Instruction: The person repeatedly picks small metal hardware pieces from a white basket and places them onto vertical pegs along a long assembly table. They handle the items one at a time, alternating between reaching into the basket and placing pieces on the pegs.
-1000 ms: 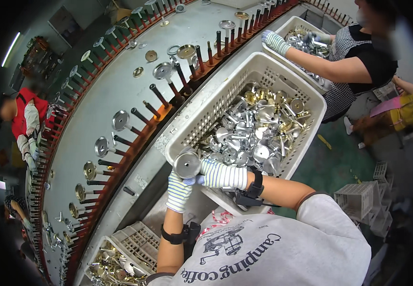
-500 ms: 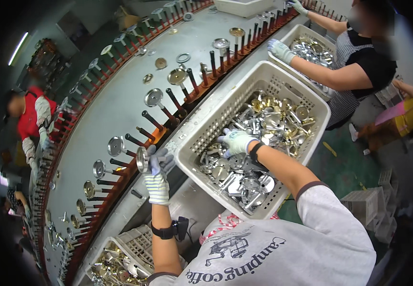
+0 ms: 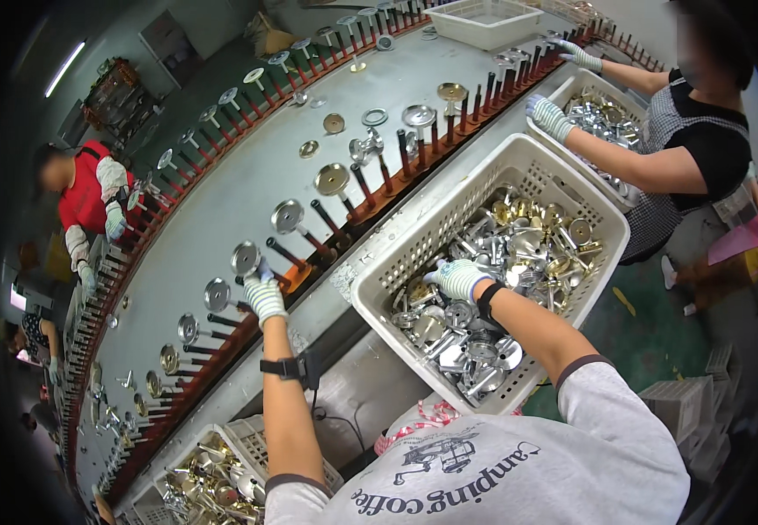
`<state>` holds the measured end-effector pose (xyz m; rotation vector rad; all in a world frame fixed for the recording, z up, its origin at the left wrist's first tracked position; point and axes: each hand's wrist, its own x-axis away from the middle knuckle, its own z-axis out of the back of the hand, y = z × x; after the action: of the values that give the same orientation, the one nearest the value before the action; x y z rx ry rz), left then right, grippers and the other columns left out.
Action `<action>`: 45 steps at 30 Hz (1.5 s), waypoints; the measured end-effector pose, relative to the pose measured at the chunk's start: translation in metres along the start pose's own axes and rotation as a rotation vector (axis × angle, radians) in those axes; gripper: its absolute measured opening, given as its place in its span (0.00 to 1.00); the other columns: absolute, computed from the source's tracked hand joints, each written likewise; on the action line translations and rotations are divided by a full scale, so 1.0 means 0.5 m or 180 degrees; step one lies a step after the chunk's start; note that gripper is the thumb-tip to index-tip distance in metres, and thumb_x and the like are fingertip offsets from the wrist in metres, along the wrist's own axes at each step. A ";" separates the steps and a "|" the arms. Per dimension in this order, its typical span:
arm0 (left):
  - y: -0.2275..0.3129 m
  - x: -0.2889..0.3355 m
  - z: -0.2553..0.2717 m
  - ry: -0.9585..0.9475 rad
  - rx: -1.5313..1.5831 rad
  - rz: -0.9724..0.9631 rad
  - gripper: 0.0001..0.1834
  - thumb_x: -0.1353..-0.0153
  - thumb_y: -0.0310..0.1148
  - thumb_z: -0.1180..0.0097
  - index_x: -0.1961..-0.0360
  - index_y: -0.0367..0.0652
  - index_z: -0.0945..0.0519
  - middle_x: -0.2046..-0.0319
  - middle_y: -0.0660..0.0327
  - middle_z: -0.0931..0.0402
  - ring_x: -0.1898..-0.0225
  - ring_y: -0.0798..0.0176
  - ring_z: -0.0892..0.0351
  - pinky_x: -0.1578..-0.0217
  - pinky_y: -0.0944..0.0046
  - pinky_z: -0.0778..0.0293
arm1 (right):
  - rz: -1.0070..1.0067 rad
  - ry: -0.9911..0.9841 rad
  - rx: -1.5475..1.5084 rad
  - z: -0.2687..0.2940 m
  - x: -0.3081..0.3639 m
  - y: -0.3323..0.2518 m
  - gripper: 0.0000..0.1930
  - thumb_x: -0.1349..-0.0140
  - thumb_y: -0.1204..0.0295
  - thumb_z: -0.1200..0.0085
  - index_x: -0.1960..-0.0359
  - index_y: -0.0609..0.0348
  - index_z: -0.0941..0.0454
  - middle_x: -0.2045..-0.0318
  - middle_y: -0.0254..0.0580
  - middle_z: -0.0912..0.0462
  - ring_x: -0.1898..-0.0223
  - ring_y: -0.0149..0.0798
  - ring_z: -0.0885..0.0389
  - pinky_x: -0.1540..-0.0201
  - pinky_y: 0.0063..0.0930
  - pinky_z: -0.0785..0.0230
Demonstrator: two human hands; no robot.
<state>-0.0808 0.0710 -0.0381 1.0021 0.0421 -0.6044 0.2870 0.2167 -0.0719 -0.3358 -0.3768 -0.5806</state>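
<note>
At the rim of the long grey conveyor (image 3: 213, 188), my gloved left hand (image 3: 264, 294) has its fingers closed just under a round silver metal disc part (image 3: 245, 259). The disc stands level with a row of dark upright pegs (image 3: 285, 253), several of which carry similar discs on stems. My gloved right hand (image 3: 459, 280) is inside a pale perforated plastic basket (image 3: 491, 166), over heaped silver and brass-coloured metal parts (image 3: 519, 241). Its fingers are drawn together among the parts; what they grip, if anything, is hidden.
Beside me on the right, a co-worker (image 3: 689, 149) reaches over a second basket (image 3: 584, 87) toward the pegs. Another person in red (image 3: 90, 197) works across the conveyor. A lower basket of parts (image 3: 213, 477) stands at my left. A white tray (image 3: 484, 22) sits at the far end.
My left hand has moved forward and left, bringing the disc part over to the peg row. My right hand's spread fingers have drawn together within the basket. The whole view has shifted slightly.
</note>
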 end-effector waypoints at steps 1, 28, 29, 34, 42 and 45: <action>0.010 0.009 0.014 -0.0058 0.0202 0.0144 0.21 0.37 0.42 0.50 0.52 0.36 0.25 0.58 0.50 0.22 0.61 0.53 0.25 0.55 0.58 0.32 | 0.0045 0.0048 -0.0032 0.002 0.006 0.004 0.23 0.42 0.75 0.55 0.45 0.36 0.28 0.45 0.50 0.30 0.49 0.50 0.24 0.49 0.41 0.30; 0.199 0.340 -0.047 -0.2500 0.2023 0.0386 0.16 0.37 0.28 0.52 0.51 0.31 0.27 0.59 0.52 0.23 0.57 0.63 0.22 0.52 0.67 0.28 | 0.0695 -0.0545 -0.0972 0.015 0.073 0.039 0.34 0.51 0.67 0.40 0.39 0.48 0.36 0.50 0.48 0.26 0.53 0.49 0.23 0.53 0.39 0.30; 0.200 0.337 -0.048 -0.2542 0.1992 0.0337 0.15 0.36 0.27 0.54 0.51 0.31 0.27 0.59 0.53 0.23 0.57 0.64 0.22 0.53 0.67 0.28 | 0.0602 -0.0713 -0.0833 -0.002 0.059 0.035 0.35 0.53 0.68 0.39 0.39 0.46 0.36 0.49 0.48 0.25 0.54 0.50 0.22 0.54 0.40 0.29; 0.197 0.336 -0.036 -0.2765 0.2014 0.0409 0.15 0.34 0.28 0.55 0.48 0.32 0.30 0.55 0.55 0.27 0.58 0.64 0.23 0.54 0.66 0.27 | 0.0299 -0.0762 -0.0951 -0.020 0.031 0.017 0.25 0.54 0.72 0.42 0.49 0.52 0.26 0.59 0.50 0.19 0.59 0.51 0.20 0.56 0.39 0.29; 0.206 0.364 0.023 -0.2916 0.1686 0.0240 0.18 0.38 0.28 0.50 0.47 0.34 0.30 0.57 0.54 0.25 0.57 0.65 0.23 0.53 0.68 0.28 | 0.0104 -0.0375 -0.3718 0.096 0.137 -0.013 0.19 0.43 0.66 0.43 0.51 0.62 0.25 0.66 0.39 0.19 0.64 0.32 0.21 0.63 0.25 0.27; 0.240 0.369 0.027 -0.3053 0.1107 -0.0568 0.22 0.41 0.30 0.47 0.45 0.37 0.30 0.57 0.51 0.24 0.57 0.62 0.23 0.54 0.65 0.28 | 0.0659 -0.0135 -0.4283 0.138 0.162 -0.053 0.22 0.41 0.64 0.43 0.49 0.65 0.27 0.61 0.38 0.20 0.61 0.29 0.23 0.60 0.23 0.28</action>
<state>0.1296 0.0229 0.0065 0.9547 -0.8515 -1.2342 0.3171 0.1864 0.0292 -1.6568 0.0702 -0.5525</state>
